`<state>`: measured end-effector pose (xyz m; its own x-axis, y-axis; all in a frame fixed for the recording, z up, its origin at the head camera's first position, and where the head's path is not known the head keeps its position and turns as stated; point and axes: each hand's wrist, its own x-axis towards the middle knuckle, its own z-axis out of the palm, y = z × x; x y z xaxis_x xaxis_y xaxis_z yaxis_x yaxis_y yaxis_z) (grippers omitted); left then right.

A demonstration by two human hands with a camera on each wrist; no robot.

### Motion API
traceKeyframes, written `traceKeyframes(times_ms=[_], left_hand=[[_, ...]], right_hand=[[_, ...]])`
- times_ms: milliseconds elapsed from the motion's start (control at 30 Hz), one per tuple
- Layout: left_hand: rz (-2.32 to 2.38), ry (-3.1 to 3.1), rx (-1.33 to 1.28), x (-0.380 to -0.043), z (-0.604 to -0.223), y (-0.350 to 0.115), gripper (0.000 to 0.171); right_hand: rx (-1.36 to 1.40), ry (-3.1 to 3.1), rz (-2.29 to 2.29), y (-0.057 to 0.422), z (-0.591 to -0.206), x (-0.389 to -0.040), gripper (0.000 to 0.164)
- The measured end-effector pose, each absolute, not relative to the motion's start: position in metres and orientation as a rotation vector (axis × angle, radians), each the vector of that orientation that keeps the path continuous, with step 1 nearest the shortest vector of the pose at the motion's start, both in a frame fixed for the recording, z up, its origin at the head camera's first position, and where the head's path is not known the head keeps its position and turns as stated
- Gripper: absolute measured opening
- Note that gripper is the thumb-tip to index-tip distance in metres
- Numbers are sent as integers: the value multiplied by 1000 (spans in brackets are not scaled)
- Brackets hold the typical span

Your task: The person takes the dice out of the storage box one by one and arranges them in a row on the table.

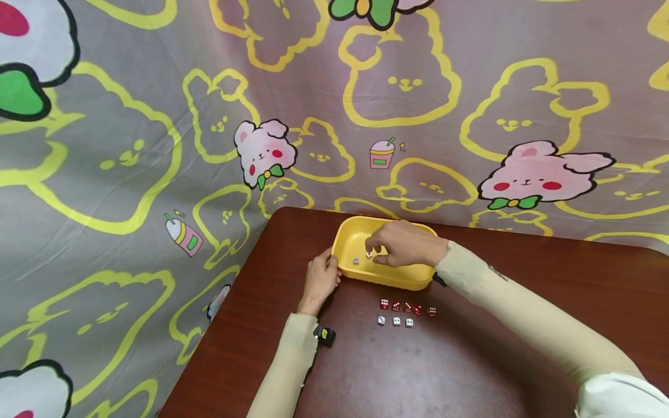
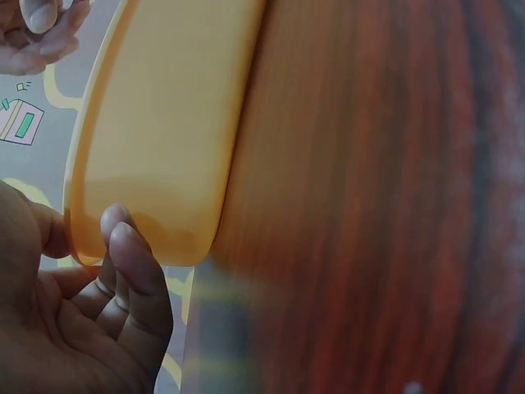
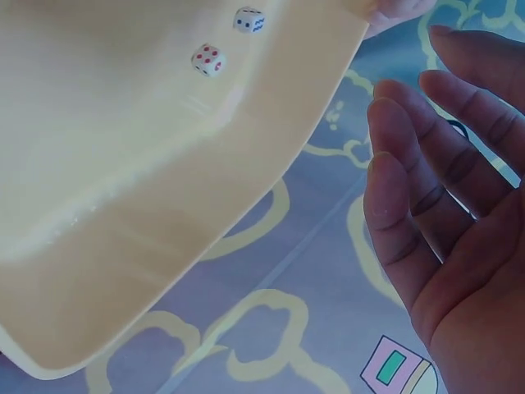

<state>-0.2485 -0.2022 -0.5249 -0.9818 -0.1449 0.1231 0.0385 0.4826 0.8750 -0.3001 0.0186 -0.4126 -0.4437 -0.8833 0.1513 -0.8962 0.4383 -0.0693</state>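
Observation:
A yellow plastic tray (image 1: 381, 280) stands at the back of the table. My left hand (image 1: 320, 277) grips its left end; in the left wrist view, thumb and fingers (image 2: 139, 258) pinch the tray's corner. Above the tray's inside hovers my right hand (image 1: 405, 244), its fingers loosely bent and holding nothing. Two white dice lie on the tray floor: one with red dots (image 3: 208, 59) and one with blue marks (image 3: 249, 20). They are below the right hand's fingertips and apart from them in the right wrist view.
In front of the tray, several red dice (image 1: 407, 306) form a row on the dark wooden table (image 1: 397, 371). Three white dice (image 1: 396, 321) make a second row nearer to me. A patterned cloth (image 1: 324, 191) hangs behind and to the left of the table.

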Motion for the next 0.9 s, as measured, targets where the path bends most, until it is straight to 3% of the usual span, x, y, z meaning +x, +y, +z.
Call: traceKeyframes(times_ms=[900], left_hand=[[-1546, -2556, 92, -248, -523, -203, 40]], right_hand=[[1599, -2658, 192, -1, -419, -322, 13]])
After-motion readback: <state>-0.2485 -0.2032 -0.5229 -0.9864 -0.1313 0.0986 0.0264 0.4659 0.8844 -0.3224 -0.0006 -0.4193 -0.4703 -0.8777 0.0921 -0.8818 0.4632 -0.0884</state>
